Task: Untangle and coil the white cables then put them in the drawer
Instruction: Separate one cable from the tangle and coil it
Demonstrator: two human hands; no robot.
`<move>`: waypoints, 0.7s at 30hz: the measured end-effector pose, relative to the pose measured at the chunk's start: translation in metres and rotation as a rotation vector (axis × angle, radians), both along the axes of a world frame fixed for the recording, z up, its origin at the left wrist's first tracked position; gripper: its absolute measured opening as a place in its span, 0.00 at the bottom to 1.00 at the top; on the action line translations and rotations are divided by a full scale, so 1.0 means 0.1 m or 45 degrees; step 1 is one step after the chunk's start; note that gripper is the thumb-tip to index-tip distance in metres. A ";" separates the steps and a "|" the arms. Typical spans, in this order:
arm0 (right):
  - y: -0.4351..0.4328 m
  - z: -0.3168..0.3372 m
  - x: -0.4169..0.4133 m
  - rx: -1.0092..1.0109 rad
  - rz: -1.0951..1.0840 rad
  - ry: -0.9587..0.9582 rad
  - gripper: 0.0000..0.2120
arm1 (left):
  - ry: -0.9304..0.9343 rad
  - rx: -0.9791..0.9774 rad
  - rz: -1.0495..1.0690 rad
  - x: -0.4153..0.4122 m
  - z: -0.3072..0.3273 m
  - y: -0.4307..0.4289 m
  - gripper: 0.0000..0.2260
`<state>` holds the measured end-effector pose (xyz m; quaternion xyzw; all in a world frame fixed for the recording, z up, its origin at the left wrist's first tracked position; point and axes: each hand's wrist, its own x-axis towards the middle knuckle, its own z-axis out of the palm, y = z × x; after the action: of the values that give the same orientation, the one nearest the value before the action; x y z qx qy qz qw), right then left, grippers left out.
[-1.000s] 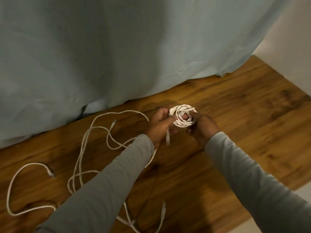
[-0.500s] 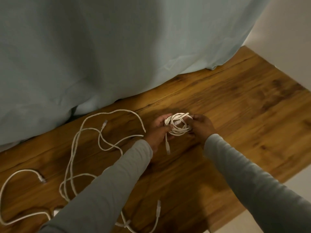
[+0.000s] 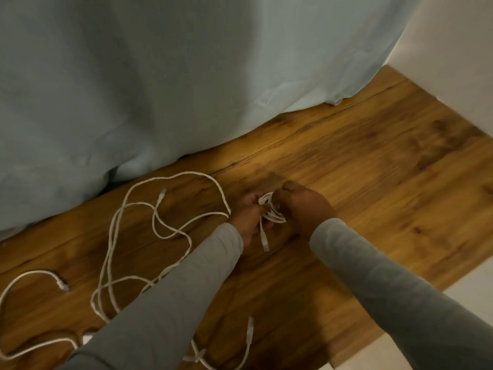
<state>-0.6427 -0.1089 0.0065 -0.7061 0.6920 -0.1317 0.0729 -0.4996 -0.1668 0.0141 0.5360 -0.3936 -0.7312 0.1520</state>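
White coiled cable (image 3: 270, 210) | left hand (image 3: 246, 218) grip pinching it | right hand (image 3: 306, 206) grip clasping it, knuckles up

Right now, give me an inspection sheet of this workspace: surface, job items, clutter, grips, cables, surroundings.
Surface: wooden top, bare on the right.
Job's things: small white coil held between both hands; no drawer in view.
Clutter: nothing seen.
Grips: left hand and right hand both closed on the coil.
Cables: loose white cables sprawl tangled on the left; one plug dangles below the coil.
Surroundings: pale blue cloth hangs behind; white wall at right.
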 end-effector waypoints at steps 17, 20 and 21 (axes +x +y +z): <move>0.32 0.00 -0.05 0.038 -0.101 -1.237 0.11 | -0.272 -0.516 0.105 -0.11 -0.15 -0.08 0.13; 0.38 -0.02 -0.08 0.193 -0.115 -1.261 0.07 | -0.308 -0.601 0.020 -0.13 -0.18 -0.09 0.14; 0.40 -0.03 -0.08 0.241 -0.132 -1.244 0.07 | -0.321 -0.624 -0.001 -0.13 -0.18 -0.10 0.14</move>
<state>-0.6511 -0.0692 0.0039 -0.5169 0.6200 -0.3870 0.4456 -0.5127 -0.1766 -0.0043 0.5698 -0.5746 -0.5419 0.2268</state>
